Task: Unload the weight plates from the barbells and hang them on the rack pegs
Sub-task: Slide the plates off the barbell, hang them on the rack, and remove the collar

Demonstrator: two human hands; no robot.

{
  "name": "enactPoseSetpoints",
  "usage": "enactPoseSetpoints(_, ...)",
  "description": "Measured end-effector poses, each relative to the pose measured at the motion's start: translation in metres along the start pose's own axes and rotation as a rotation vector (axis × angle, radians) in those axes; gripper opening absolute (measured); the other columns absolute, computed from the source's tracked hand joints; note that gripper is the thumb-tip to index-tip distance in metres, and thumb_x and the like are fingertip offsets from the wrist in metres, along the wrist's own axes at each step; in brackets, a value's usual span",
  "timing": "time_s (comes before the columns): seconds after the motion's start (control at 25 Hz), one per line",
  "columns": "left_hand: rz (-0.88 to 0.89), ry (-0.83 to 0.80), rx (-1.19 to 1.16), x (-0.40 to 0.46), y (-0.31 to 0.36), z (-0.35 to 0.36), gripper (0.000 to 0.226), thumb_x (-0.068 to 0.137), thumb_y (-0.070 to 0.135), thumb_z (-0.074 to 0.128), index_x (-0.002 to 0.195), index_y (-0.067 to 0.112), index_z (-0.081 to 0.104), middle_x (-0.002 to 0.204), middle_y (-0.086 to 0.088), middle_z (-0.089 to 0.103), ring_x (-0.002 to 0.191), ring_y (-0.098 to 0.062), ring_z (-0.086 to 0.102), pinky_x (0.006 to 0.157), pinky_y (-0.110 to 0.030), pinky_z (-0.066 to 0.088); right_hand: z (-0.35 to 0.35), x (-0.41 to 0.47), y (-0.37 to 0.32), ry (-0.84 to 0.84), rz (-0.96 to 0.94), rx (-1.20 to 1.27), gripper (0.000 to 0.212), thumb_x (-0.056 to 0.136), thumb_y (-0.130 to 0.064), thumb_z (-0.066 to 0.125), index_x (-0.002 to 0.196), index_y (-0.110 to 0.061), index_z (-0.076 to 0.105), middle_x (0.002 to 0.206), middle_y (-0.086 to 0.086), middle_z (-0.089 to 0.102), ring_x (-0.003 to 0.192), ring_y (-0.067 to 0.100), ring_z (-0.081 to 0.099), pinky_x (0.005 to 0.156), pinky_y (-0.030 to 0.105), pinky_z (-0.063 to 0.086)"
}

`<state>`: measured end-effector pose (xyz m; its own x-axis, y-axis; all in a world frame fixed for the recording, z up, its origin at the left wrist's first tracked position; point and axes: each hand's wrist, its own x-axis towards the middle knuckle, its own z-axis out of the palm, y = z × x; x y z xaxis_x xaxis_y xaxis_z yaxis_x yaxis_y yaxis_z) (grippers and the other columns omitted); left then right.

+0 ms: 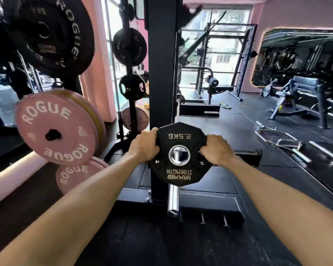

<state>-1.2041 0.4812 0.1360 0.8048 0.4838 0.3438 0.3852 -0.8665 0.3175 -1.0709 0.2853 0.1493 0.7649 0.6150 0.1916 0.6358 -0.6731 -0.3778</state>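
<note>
A small black 2.5 kg plate (179,169) marked Hammer Strength sits on the chrome barbell sleeve (173,200), which points toward me in the middle of the head view. My left hand (144,145) grips the plate's left edge and my right hand (216,149) grips its right edge. The sleeve's end sticks out below the plate. On the rack pegs at the left hang a big black Rogue plate (50,33) and pink 10 kg Rogue plates (56,127), with another pink plate (75,175) lower down.
The black rack upright (161,64) rises just behind the plate. A plate tree (130,73) with black and pink plates stands behind it. A bench (304,93) and loose chrome bars (281,139) lie on the black floor at the right.
</note>
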Motion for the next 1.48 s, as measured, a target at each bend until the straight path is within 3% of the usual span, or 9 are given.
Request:
enactPoseSetpoints(0.24, -0.011, -0.019, -0.017, -0.034, -0.049, 0.120, 0.027, 0.071, 0.012, 0.057, 0.096, 0.017, 0.046, 0.096, -0.017, 0.066, 0.091, -0.046, 0.061, 0.075, -0.047, 0.052, 0.124, -0.012, 0.049, -0.032, -0.003, 0.030, 0.009, 0.076, -0.012, 0.051, 0.072, -0.008, 0.058, 0.063, 0.009, 0.065, 0.049, 0.024, 0.065, 0.064, 0.032, 0.054)
enactPoseSetpoints(0.44, -0.009, -0.021, -0.018, -0.062, -0.084, 0.191, 0.023, 0.074, 0.013, 0.057, 0.095, 0.015, 0.047, 0.094, -0.015, 0.065, 0.088, -0.043, 0.061, 0.069, -0.042, 0.049, 0.208, -0.022, 0.073, -0.026, -0.018, 0.019, 0.008, 0.075, -0.013, 0.051, 0.072, -0.010, 0.058, 0.066, 0.008, 0.068, 0.044, 0.024, 0.065, 0.067, 0.037, 0.058)
enactPoseSetpoints(0.64, -0.010, -0.005, -0.045, -0.074, -0.104, 0.229, 0.022, 0.077, 0.014, 0.056, 0.099, 0.013, 0.051, 0.097, -0.014, 0.064, 0.090, -0.040, 0.061, 0.070, -0.041, 0.048, 0.240, -0.028, 0.081, 0.008, -0.004, -0.010, 0.012, 0.073, -0.012, 0.052, 0.071, -0.006, 0.063, 0.065, 0.011, 0.068, 0.041, 0.026, 0.064, 0.058, 0.035, 0.058)
enactPoseSetpoints(0.8, 0.013, -0.017, -0.041, -0.085, -0.107, 0.247, 0.025, 0.075, 0.014, 0.056, 0.099, 0.014, 0.050, 0.098, -0.016, 0.065, 0.093, -0.043, 0.060, 0.075, -0.044, 0.050, 0.256, -0.049, 0.088, 0.025, 0.014, -0.021, 0.011, 0.071, -0.013, 0.052, 0.069, -0.009, 0.062, 0.057, 0.009, 0.066, 0.039, 0.025, 0.063, 0.064, 0.032, 0.056)
enactPoseSetpoints(1.0, 0.025, -0.040, -0.040, -0.109, -0.109, 0.270, 0.024, 0.073, 0.013, 0.056, 0.094, 0.017, 0.047, 0.094, -0.014, 0.064, 0.092, -0.042, 0.059, 0.071, -0.041, 0.047, 0.280, -0.074, 0.101, 0.009, 0.011, -0.037, 0.012, 0.074, -0.012, 0.052, 0.066, -0.008, 0.058, 0.055, 0.007, 0.059, 0.049, 0.028, 0.064, 0.073, 0.035, 0.056)
enactPoseSetpoints(1.28, 0.013, 0.022, -0.036, -0.110, -0.099, 0.266, 0.025, 0.072, 0.008, 0.056, 0.094, 0.013, 0.045, 0.088, -0.014, 0.061, 0.089, -0.045, 0.059, 0.071, -0.043, 0.048, 0.280, -0.067, 0.104, 0.042, 0.014, 0.032, 0.010, 0.071, -0.011, 0.049, 0.072, -0.011, 0.059, 0.064, 0.007, 0.066, 0.046, 0.025, 0.064, 0.072, 0.035, 0.055)
enactPoseSetpoints(1.48, 0.018, 0.085, -0.002, -0.105, -0.095, 0.272, 0.030, 0.072, 0.003, 0.052, 0.099, 0.011, 0.044, 0.081, -0.014, 0.059, 0.082, -0.045, 0.058, 0.063, -0.039, 0.038, 0.286, -0.058, 0.111, 0.076, 0.018, 0.070, 0.010, 0.073, -0.010, 0.049, 0.078, -0.012, 0.057, 0.079, 0.002, 0.060, 0.078, 0.031, 0.057, 0.065, 0.031, 0.040)
